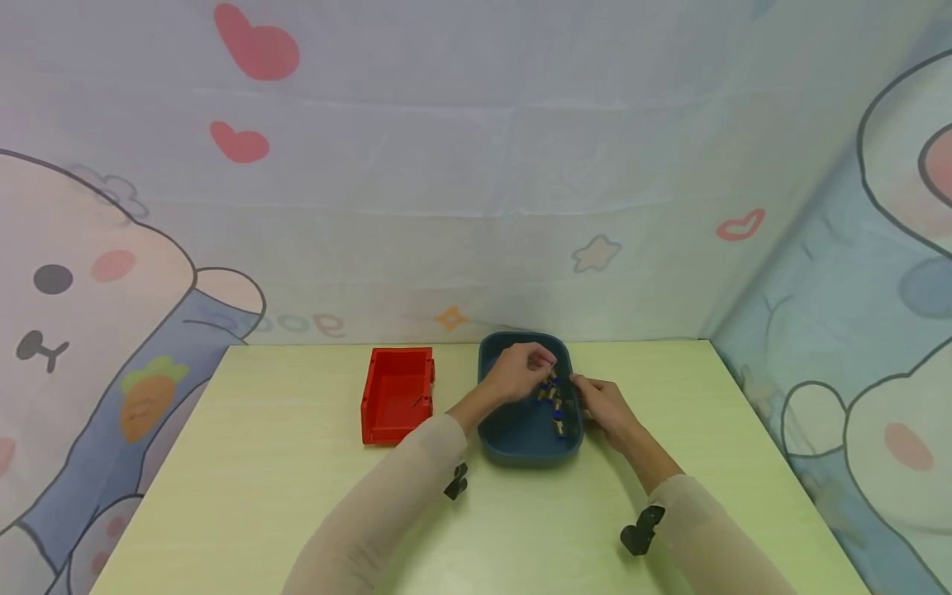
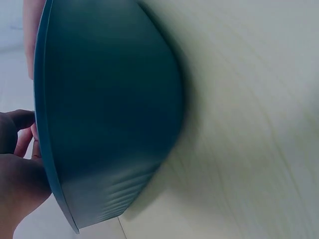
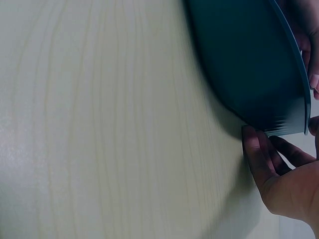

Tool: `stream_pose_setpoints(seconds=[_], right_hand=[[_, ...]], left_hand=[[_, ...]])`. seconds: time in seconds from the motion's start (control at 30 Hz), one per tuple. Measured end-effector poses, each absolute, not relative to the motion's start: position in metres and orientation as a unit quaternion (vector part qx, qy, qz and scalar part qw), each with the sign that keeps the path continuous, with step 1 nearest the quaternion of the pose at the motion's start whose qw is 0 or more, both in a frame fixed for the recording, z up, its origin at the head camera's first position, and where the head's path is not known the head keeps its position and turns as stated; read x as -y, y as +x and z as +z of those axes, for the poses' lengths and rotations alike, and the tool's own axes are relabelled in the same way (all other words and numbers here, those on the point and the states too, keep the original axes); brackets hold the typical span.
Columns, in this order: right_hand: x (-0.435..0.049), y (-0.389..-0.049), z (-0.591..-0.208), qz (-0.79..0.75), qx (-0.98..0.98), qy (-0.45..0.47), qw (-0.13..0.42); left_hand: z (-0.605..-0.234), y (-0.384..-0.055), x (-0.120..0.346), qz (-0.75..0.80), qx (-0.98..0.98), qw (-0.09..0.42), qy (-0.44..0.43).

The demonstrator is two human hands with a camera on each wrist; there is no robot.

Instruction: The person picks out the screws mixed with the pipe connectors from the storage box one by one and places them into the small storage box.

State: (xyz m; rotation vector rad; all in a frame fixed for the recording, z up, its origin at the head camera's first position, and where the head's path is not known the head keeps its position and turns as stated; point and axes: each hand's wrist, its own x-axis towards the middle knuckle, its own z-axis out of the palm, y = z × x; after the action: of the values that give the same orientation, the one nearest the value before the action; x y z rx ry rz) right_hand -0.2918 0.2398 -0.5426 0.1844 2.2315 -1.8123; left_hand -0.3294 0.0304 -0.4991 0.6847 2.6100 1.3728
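Observation:
A dark blue plastic bin [image 1: 521, 442] stands on the table, with several small gold-and-blue pieces [image 1: 558, 405] along its right side. My left hand [image 1: 515, 373] reaches over the bin's left rim with bent fingers, its fingertips right at the upper end of these pieces. I cannot tell whether a piece is between those fingertips. My right hand [image 1: 606, 405] grips the bin's right side. In the right wrist view, the right hand's fingers [image 3: 254, 149] press low on the bin wall [image 3: 244, 64], while the thumb is up by the rim. The left wrist view shows the bin's outer wall [image 2: 109, 99], its inside hidden.
An open red plastic box [image 1: 397, 397] sits left of the blue bin, a short gap away. Both stand near the back edge of the pale wood-grain table [image 1: 260, 463]. A printed cloth [image 1: 446, 165] hangs behind and at the sides.

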Motion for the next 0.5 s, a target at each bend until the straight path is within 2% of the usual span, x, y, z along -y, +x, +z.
stream_pose_setpoints(seconds=[0.5], right_hand=[[-0.2375,-0.2887,-0.5404,-0.619,-0.774,0.06,0.119]], left_hand=[[-0.4955,-0.3271,-0.0252,0.452,-0.859,0.067,0.23]])
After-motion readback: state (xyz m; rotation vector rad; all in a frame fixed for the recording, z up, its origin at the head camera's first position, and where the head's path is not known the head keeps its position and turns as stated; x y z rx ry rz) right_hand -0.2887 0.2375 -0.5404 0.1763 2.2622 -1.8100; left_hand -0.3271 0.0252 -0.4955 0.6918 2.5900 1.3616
